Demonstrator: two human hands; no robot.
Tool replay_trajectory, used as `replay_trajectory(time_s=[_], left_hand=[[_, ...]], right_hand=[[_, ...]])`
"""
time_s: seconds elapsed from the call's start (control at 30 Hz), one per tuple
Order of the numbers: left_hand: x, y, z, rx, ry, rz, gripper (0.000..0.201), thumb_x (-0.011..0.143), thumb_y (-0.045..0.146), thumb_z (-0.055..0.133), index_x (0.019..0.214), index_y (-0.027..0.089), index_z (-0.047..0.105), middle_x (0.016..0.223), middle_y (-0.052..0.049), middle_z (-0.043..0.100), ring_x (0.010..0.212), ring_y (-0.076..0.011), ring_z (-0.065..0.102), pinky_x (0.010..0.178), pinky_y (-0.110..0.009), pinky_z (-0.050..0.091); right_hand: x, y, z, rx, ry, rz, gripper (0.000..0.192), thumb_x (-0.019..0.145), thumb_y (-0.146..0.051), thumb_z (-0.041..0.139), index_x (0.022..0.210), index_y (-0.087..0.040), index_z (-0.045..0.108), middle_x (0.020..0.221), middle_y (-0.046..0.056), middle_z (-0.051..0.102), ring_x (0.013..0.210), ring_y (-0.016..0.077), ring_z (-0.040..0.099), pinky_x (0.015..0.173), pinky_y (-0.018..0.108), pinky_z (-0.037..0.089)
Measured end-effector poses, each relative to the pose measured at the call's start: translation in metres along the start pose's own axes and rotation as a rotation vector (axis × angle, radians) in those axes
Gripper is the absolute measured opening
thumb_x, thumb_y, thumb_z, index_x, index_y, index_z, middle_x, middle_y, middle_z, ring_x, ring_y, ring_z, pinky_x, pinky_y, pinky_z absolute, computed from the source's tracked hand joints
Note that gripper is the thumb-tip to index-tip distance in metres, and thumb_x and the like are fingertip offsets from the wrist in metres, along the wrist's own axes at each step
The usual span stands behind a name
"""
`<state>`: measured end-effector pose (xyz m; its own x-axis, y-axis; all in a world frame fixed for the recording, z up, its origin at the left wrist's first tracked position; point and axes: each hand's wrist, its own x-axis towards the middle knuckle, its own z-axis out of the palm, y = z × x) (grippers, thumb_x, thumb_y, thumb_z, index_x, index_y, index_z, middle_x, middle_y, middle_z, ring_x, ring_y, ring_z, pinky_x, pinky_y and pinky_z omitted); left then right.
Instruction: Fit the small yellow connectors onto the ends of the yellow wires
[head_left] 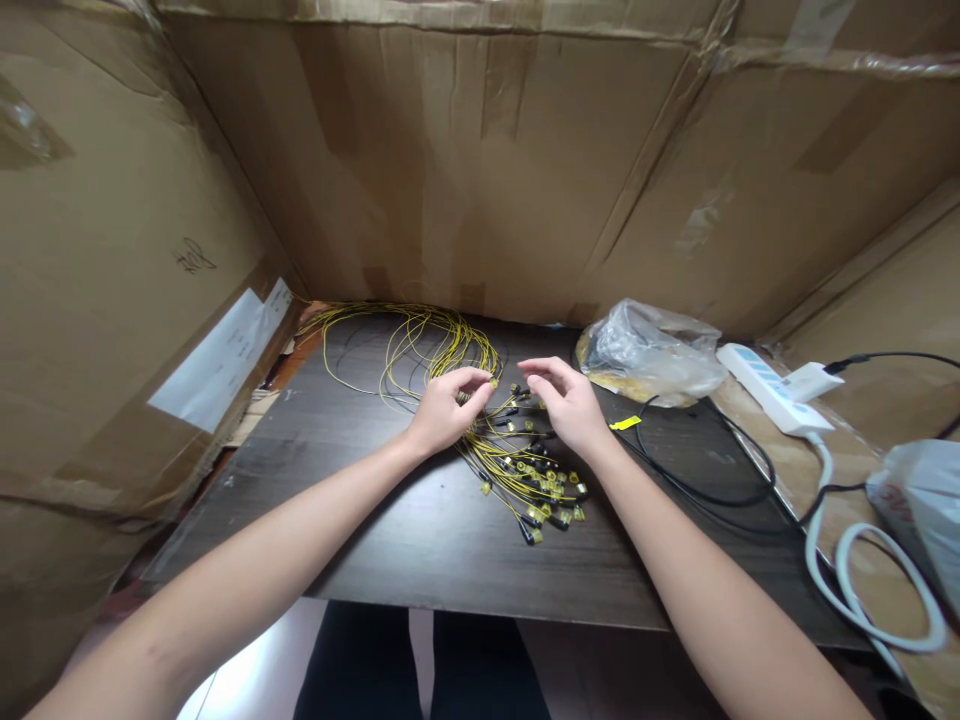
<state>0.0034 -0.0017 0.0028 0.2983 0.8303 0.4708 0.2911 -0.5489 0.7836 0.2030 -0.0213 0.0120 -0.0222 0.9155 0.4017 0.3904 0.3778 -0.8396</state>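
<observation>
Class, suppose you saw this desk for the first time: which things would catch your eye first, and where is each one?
First comes the bundle of yellow wires in the middle of the dark table, looped at the back and ending in small connectors at the front. The left hand pinches one yellow connector above it, with the right hand open close beside. Cardboard walls box the table in, and a white power strip lies at the right.

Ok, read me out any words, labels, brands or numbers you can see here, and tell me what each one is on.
Handwritten scrawl on the left cardboard wall: not legible.
White label taped on that wall: faint print, too blurred to read.
White power strip: blue markings, too small to read.
Plastic bag at the right edge: reddish print, blurred and cut off.
Small yellow tag on the table: no text discernible.
</observation>
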Motion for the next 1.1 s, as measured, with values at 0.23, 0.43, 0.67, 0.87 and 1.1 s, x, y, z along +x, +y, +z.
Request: replay_trajectory(time_s=[0.23, 0.43, 0.67, 0.87, 1.1], left_hand=[[0.001, 0.001, -0.002, -0.006, -0.017, -0.018, 0.020, 0.090, 0.033, 0.061, 0.083, 0.015, 0.068, 0.078, -0.004, 0.071, 0.073, -0.0159, 0.064, 0.071, -0.026, 0.051], [-0.003, 0.001, -0.002, 0.082, -0.151, 0.038, 0.015, 0.085, 0.028, 0.063, 0.079, 0.015, 0.068, 0.061, 0.001, 0.061, 0.056, -0.0124, 0.054, 0.059, -0.025, 0.042], [-0.002, -0.006, 0.000, 0.158, -0.130, 0.022, 0.020, 0.087, 0.032, 0.063, 0.079, 0.015, 0.070, 0.054, 0.004, 0.049, 0.052, -0.0105, 0.046, 0.056, -0.024, 0.034], [-0.001, -0.005, 0.000, 0.144, -0.215, 0.050, 0.017, 0.086, 0.032, 0.068, 0.084, 0.016, 0.075, 0.062, 0.001, 0.057, 0.059, -0.0125, 0.050, 0.061, -0.025, 0.037], [-0.002, -0.002, -0.002, 0.230, -0.268, 0.209, 0.014, 0.085, 0.032, 0.069, 0.085, 0.019, 0.072, 0.068, 0.001, 0.060, 0.069, -0.0153, 0.054, 0.075, -0.031, 0.038]], right_hand=[[0.003, 0.008, -0.005, -0.255, 0.190, -0.068, 0.025, 0.091, -0.035, 0.055, 0.072, -0.020, 0.060, 0.071, 0.003, 0.059, 0.067, 0.0180, 0.054, 0.066, 0.032, 0.043], [0.006, 0.009, -0.013, -0.314, 0.246, -0.057, 0.024, 0.089, -0.034, 0.054, 0.071, -0.021, 0.059, 0.068, 0.002, 0.059, 0.063, 0.0178, 0.052, 0.064, 0.031, 0.041], [0.007, 0.010, -0.021, -0.283, 0.332, 0.005, 0.023, 0.088, -0.035, 0.056, 0.071, -0.020, 0.061, 0.063, 0.001, 0.058, 0.062, 0.0186, 0.053, 0.061, 0.030, 0.040], [0.007, 0.005, -0.022, -0.289, 0.363, 0.017, 0.023, 0.087, -0.034, 0.056, 0.069, -0.020, 0.060, 0.063, 0.001, 0.057, 0.060, 0.0179, 0.052, 0.062, 0.031, 0.040], [0.010, -0.001, -0.029, -0.297, 0.414, 0.006, 0.021, 0.085, -0.033, 0.053, 0.069, -0.020, 0.058, 0.069, 0.002, 0.060, 0.064, 0.0172, 0.052, 0.066, 0.030, 0.041]])
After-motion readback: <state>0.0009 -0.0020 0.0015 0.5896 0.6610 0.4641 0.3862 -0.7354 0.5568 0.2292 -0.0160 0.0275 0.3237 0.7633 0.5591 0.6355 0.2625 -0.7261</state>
